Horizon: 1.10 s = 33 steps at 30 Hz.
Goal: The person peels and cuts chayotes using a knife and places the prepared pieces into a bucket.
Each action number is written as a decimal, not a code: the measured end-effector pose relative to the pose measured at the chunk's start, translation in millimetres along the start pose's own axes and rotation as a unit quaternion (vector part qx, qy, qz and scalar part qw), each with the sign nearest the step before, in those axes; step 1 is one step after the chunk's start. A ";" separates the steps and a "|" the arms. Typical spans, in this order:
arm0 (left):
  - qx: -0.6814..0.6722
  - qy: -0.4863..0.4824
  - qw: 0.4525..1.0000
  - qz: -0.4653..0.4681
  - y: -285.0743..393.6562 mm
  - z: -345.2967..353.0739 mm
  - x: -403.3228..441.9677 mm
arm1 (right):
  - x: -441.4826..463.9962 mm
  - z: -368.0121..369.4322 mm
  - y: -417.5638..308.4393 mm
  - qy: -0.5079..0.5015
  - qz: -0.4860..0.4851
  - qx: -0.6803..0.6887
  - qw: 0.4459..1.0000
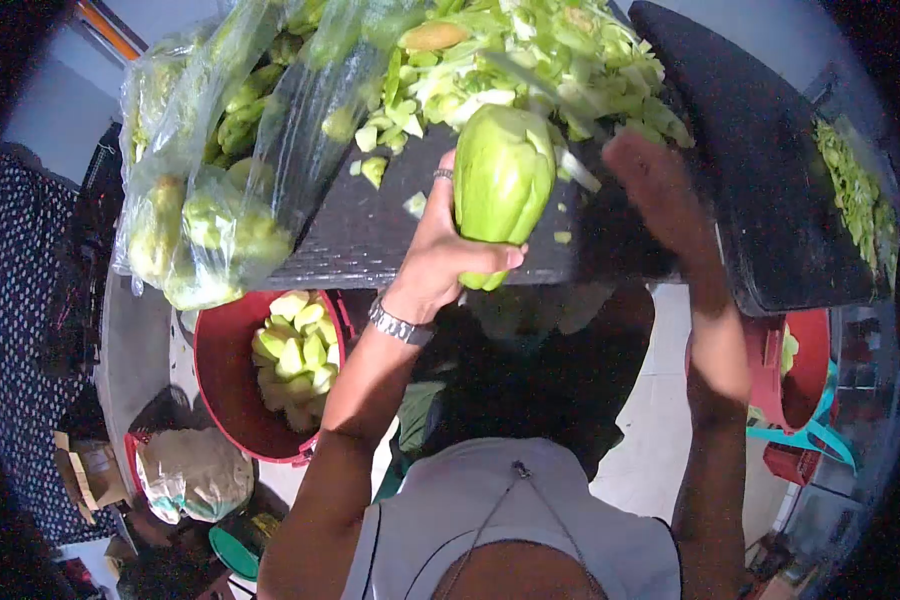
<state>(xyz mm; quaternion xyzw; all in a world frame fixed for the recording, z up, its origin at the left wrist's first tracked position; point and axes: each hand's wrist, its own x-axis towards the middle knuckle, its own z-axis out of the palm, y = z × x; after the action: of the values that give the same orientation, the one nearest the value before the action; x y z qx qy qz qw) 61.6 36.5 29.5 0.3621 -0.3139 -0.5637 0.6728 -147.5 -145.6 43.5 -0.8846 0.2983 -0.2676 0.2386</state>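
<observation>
My left hand (438, 250), with a metal watch on its wrist, is closed round a pale green chayote (505, 175). The chayote is held upright above the front part of a dark table (370, 235). My right hand (660, 190) is blurred by motion to the right of it, closed on a knife (540, 90). The blade, smeared too, points up and left past the top of the chayote; the handle is hidden in the hand. Beyond both hands lies a heap of green peelings and scraps (530, 50).
Clear plastic bags of chayotes (230, 200) stand at the table's left. Below is a red bucket (210, 350) with cut pale pieces (295, 345). Another red bucket (808, 365) stands at right, under a dark board (770, 170). A filled sack (195, 470) sits lower left.
</observation>
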 end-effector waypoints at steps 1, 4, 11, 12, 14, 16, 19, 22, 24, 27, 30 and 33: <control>0.007 0.001 1.000 -0.006 0.2 -1.5 5.5 | -0.6 -10.9 -40.4 -0.025 0.043 -0.014 0.999; 0.019 0.008 1.000 -0.004 -7.3 -3.7 6.4 | -16.8 -16.9 -89.8 -0.128 0.006 -0.022 0.992; -0.004 0.026 1.000 0.002 -12.4 -12.5 4.4 | -8.0 0.8 -25.8 -0.043 0.025 -0.032 0.998; -0.028 0.009 1.000 0.000 -15.2 -25.5 5.5 | -3.8 2.8 7.7 -0.027 0.048 -0.055 0.997; -0.040 -0.013 0.999 0.016 -13.9 -29.3 0.7 | 8.9 -3.8 21.6 -0.021 0.056 -0.082 0.995; -0.068 -0.004 0.998 0.002 -16.5 -28.9 -3.0 | 2.8 -10.8 5.0 -0.073 0.068 -0.072 0.992; -0.077 -0.026 0.996 -0.035 -3.8 -26.2 5.5 | -1.3 -12.8 -30.8 -0.117 0.183 -0.032 0.976; -0.087 -0.035 0.996 0.001 18.7 -17.2 3.9 | -13.3 -4.5 -16.7 -0.065 0.141 0.049 0.987; -0.124 -0.025 0.982 0.140 22.2 -15.7 10.3 | -31.3 3.4 2.9 -0.021 0.060 0.076 0.995; -0.190 -0.062 0.970 0.141 16.6 -22.8 7.6 | -30.2 -2.7 6.8 0.007 0.033 0.042 0.999; -0.294 -0.011 0.955 0.045 15.1 -12.8 -0.9 | -39.6 5.8 -16.1 -0.019 0.173 0.203 0.964; -0.268 0.064 0.961 -0.010 -4.7 -4.7 0.6 | -48.5 25.9 -28.7 -0.017 0.149 0.281 0.948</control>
<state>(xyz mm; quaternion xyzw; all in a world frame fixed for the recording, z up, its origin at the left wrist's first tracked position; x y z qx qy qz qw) 63.1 36.1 23.1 0.2072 -0.1044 -0.6096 0.7580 -153.0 -86.6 24.9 -0.7315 0.3351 -0.2867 0.5200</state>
